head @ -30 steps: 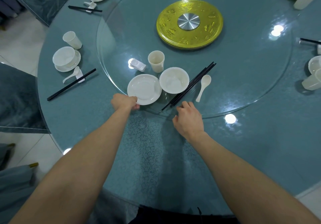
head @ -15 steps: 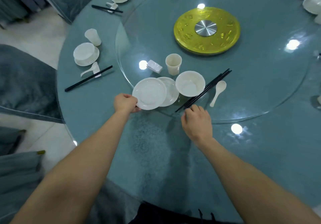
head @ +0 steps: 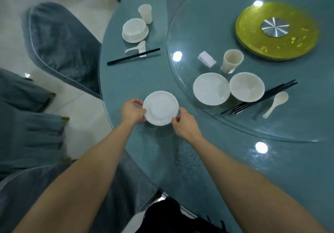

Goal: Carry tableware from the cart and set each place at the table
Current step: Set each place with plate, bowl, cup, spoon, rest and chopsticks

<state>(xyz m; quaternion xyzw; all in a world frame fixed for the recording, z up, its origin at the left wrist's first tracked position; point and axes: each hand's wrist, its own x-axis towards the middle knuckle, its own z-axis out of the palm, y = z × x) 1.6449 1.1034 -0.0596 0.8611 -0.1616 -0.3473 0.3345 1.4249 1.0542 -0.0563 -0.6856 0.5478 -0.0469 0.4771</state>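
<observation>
I count three white plates (head: 160, 108): one in the middle, one at 2 o'clock, one at 11 o'clock. I see two bowls (head: 246, 86), two cups (head: 232, 60), two spoons (head: 275, 103) and one yellow disc (head: 276, 32) far out at 2 o'clock. Black chopsticks (head: 133, 56) lie in three lots.

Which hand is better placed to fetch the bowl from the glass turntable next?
Probably the right hand. Both hands grip the plate, but the bowl sits on the turntable to its right, on that hand's side; the left hand would have to cross over the plate.
</observation>
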